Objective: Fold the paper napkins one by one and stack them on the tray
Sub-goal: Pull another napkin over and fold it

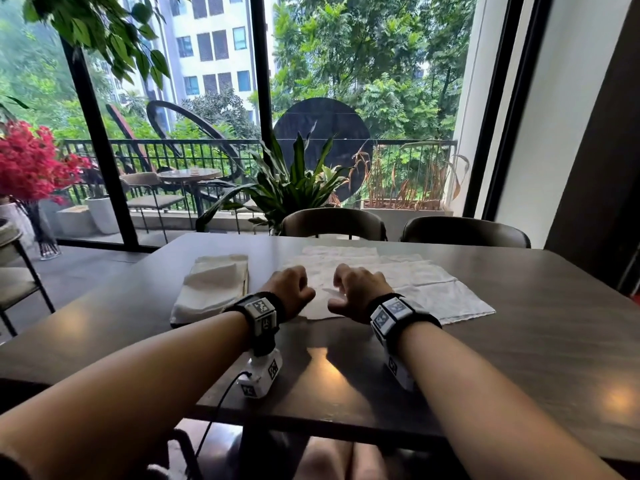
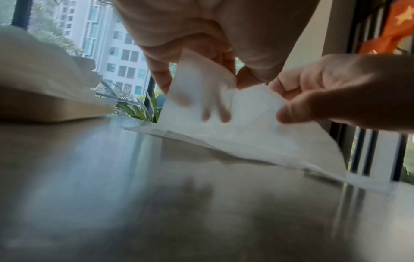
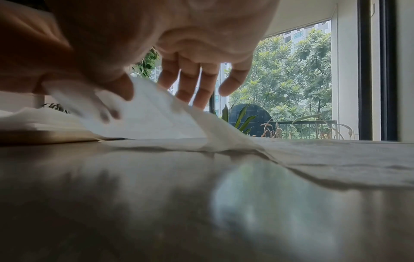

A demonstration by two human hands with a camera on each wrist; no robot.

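Note:
Several unfolded white paper napkins (image 1: 415, 282) lie spread on the dark table. My left hand (image 1: 292, 289) and right hand (image 1: 356, 294) sit side by side at the near edge of the top napkin (image 2: 224, 124). Each pinches that edge between thumb and fingers and holds it raised off the table. The left wrist view shows my left hand (image 2: 201, 70) holding one raised corner and my right hand (image 2: 282, 108) holding the part beside it. In the right wrist view the lifted napkin (image 3: 152, 115) hangs from my right hand (image 3: 152, 90). Left of my hands, a tray (image 1: 247, 282) carries folded napkins (image 1: 211, 289).
Two chairs (image 1: 332, 223) stand at the table's (image 1: 519, 341) far side, before a large window with plants. A wrist-device cable (image 1: 221, 403) hangs over the near edge. More napkins (image 3: 336, 150) lie flat to the right.

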